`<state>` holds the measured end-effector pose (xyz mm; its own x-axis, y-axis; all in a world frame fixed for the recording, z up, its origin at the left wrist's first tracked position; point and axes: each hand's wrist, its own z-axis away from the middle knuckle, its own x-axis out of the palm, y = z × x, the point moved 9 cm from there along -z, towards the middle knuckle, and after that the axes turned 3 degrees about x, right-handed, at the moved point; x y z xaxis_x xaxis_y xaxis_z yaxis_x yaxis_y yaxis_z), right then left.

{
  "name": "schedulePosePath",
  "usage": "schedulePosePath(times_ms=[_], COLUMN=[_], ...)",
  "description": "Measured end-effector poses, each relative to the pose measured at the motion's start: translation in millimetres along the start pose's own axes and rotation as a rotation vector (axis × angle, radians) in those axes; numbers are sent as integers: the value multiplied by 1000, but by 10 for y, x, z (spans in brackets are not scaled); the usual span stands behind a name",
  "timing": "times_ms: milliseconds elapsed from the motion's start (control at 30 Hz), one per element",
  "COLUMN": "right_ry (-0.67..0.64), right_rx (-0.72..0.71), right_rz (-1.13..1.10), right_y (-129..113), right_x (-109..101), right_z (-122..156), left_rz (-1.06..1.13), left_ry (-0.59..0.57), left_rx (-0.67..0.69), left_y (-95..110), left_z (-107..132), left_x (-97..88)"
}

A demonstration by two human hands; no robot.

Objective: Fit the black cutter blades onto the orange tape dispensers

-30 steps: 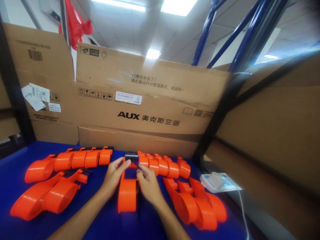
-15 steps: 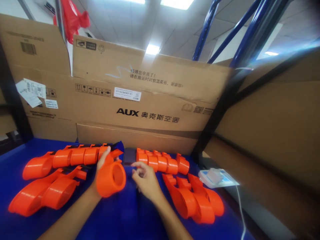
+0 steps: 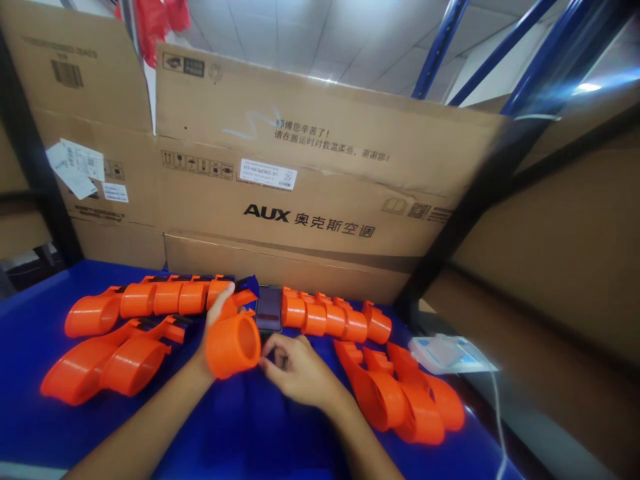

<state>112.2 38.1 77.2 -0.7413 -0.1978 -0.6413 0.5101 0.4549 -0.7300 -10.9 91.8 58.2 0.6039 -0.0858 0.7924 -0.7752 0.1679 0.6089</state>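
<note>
Standing at the far side, creased brown cardboard [image 3: 320, 180] backs a smooth blue table [image 3: 30, 340]. Glossy orange loops [image 3: 137, 300] line its left side, matching loops [image 3: 423, 421] its right. Near the middle, the right hand [image 3: 297, 369] curls, whether pinching anything I cannot tell; the left hand [image 3: 214, 313] grasps an orange ring [image 3: 227, 348], its round opening turned right. Just beyond lies a dark rectangular slab [image 3: 270, 309].

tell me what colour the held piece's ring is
Orange; the ring shows best in the head view.
</note>
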Motion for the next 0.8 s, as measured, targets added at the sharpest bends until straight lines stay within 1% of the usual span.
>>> schedulePosePath(times_ms=[67,133,200,233,300,433,500,600,733,800], right_ry=[61,160,280,333,409,461,495,553,590,599], right_rx=[-1,3,3,1,-4,7,12,-6,-59,-91], right_rz=[31,28,-8,-28,-44,13,31,56,113,154], right_y=[19,45,64,68,70,85,105,110,61,29], right_x=[-92,-231,-385,-449,-533,-547,-540,-533,-504,-488], right_z=[-13,-20,-10,0,19,37,53,83,107,112], left_rz=[-49,-117,-223,-290,-429,-647,-688,-685,-641,-655], left_ry=[62,127,158,153,102,-70,-109,-121,-118,-110], left_rx=[46,132,226,266,335,426,423,375,303,280], left_y=[2,27,55,63,66,19,-29,-104,-178,-202], left_z=[-5,-18,-23,-21,-5,72,101,118,119,106], left_x=[-56,-137,-180,-175,-107,126,189,220,221,198])
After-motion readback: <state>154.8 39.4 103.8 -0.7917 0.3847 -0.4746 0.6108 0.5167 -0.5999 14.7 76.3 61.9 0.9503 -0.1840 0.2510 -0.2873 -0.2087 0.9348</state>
